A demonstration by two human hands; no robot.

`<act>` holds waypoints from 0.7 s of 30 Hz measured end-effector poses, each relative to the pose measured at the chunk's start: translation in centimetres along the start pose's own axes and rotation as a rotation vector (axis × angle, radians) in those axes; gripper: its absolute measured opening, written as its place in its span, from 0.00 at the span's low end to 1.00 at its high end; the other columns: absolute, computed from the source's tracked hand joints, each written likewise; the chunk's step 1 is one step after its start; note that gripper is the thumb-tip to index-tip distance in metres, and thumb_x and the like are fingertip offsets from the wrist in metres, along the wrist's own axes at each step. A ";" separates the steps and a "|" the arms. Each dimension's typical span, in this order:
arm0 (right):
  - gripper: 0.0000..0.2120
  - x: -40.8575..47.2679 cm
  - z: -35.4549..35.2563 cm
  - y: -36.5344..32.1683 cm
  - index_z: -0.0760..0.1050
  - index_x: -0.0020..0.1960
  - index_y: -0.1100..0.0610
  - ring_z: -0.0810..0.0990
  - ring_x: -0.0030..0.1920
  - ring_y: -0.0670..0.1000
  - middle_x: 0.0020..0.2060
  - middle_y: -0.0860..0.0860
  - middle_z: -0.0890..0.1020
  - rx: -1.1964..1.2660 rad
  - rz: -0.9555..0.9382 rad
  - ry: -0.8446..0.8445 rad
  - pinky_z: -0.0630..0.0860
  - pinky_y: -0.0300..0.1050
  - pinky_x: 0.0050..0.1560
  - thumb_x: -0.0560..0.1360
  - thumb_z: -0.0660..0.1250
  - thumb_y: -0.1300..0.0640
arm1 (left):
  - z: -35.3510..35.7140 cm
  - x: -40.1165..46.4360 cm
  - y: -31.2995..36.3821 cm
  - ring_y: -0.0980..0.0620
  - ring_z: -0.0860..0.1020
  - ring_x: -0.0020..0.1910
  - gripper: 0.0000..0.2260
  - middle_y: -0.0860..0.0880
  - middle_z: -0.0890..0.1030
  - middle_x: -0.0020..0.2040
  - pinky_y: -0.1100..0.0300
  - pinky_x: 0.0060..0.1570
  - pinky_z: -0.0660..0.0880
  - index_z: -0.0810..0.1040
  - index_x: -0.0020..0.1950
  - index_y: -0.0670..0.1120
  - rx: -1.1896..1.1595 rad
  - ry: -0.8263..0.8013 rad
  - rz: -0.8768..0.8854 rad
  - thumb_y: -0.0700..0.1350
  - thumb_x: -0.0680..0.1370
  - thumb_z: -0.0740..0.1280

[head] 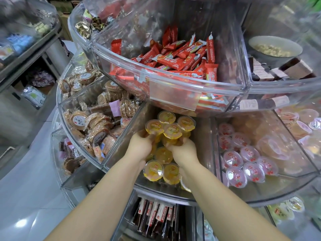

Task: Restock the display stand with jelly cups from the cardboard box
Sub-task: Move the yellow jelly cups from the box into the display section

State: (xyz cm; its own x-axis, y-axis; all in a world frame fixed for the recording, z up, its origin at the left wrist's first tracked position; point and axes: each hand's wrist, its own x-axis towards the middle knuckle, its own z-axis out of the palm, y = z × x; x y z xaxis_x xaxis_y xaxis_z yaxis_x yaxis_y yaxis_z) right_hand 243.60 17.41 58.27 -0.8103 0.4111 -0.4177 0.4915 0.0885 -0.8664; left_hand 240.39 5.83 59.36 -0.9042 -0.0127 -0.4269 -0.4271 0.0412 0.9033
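Both my hands reach into a clear compartment (119, 146) of the round tiered display stand. My left hand (140, 146) and my right hand (184, 152) together grip a cluster of yellow jelly cups (172, 130), several of them bunched upright between the fingers. More yellow jelly cups (153, 169) lie in the compartment below my wrists, near its front wall. The cardboard box is out of view.
The compartment to the right holds red-printed jelly cups (243, 164). Round wrapped biscuits (97, 124) fill the left one. The tier above, with red snack bars (182, 60), overhangs the back of the compartment. Dark packets (154, 216) hang in the tier below. A grey shelf unit (26, 54) stands at left.
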 end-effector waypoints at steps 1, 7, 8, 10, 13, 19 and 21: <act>0.07 -0.4 -0.4 0.0 0.75 0.49 0.51 0.78 0.48 0.52 0.49 0.51 0.81 0.049 0.017 -0.028 0.76 0.49 0.52 0.73 0.69 0.58 | -0.3 -0.3 0.0 0.45 0.80 0.51 0.07 0.46 0.83 0.49 0.49 0.54 0.77 0.79 0.54 0.46 -0.025 -0.023 0.006 0.44 0.77 0.65; 0.13 -5.0 -2.3 -0.9 0.72 0.55 0.57 0.80 0.50 0.55 0.50 0.56 0.81 0.535 0.116 -0.149 0.77 0.44 0.47 0.72 0.68 0.66 | -3.4 -4.3 -0.1 0.51 0.79 0.52 0.18 0.49 0.80 0.56 0.55 0.54 0.73 0.72 0.65 0.47 -0.081 -0.067 0.053 0.41 0.76 0.67; 0.12 -6.1 -2.4 -1.3 0.72 0.54 0.56 0.80 0.49 0.53 0.49 0.56 0.80 0.541 0.102 -0.170 0.76 0.43 0.46 0.72 0.68 0.65 | -4.2 -5.5 -0.2 0.53 0.78 0.54 0.18 0.52 0.79 0.58 0.56 0.57 0.73 0.72 0.65 0.50 -0.077 -0.037 0.098 0.41 0.76 0.67; 0.09 -8.6 -1.9 -2.1 0.73 0.49 0.52 0.78 0.42 0.48 0.43 0.52 0.78 0.419 -0.002 -0.286 0.76 0.41 0.44 0.73 0.68 0.63 | -6.1 -8.4 -0.5 0.57 0.80 0.51 0.14 0.55 0.80 0.57 0.58 0.53 0.74 0.76 0.58 0.56 -0.072 0.051 0.242 0.39 0.76 0.66; 0.06 -12.7 0.4 -2.4 0.75 0.44 0.54 0.74 0.32 0.43 0.34 0.48 0.75 0.311 -0.209 -0.571 0.73 0.34 0.36 0.73 0.67 0.64 | -9.5 -13.1 -2.4 0.61 0.80 0.40 0.12 0.57 0.84 0.46 0.66 0.45 0.75 0.80 0.46 0.60 -0.045 0.243 0.425 0.41 0.75 0.67; 0.10 -18.5 9.4 5.3 0.75 0.43 0.47 0.72 0.35 0.43 0.34 0.46 0.74 -0.090 -0.328 -1.105 0.72 0.34 0.39 0.74 0.66 0.62 | -17.4 -19.7 -16.1 0.59 0.79 0.42 0.14 0.58 0.82 0.42 0.65 0.45 0.75 0.78 0.46 0.63 0.092 0.600 0.195 0.41 0.76 0.66; 0.10 -19.6 12.7 11.0 0.74 0.44 0.47 0.73 0.37 0.44 0.35 0.46 0.74 -0.296 -0.219 -1.182 0.73 0.39 0.42 0.74 0.65 0.63 | -19.6 -21.4 -23.0 0.57 0.78 0.41 0.14 0.56 0.81 0.40 0.67 0.44 0.73 0.77 0.46 0.61 0.107 0.672 0.012 0.40 0.76 0.65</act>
State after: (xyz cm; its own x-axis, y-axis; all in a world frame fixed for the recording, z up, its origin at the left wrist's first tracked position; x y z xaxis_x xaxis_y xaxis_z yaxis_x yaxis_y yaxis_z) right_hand 260.83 -1.15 53.44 -0.6000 -0.6954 -0.3955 0.2376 0.3171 -0.9181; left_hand 269.42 -14.38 48.49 -0.7308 -0.6283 -0.2667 -0.4456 0.1432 0.8837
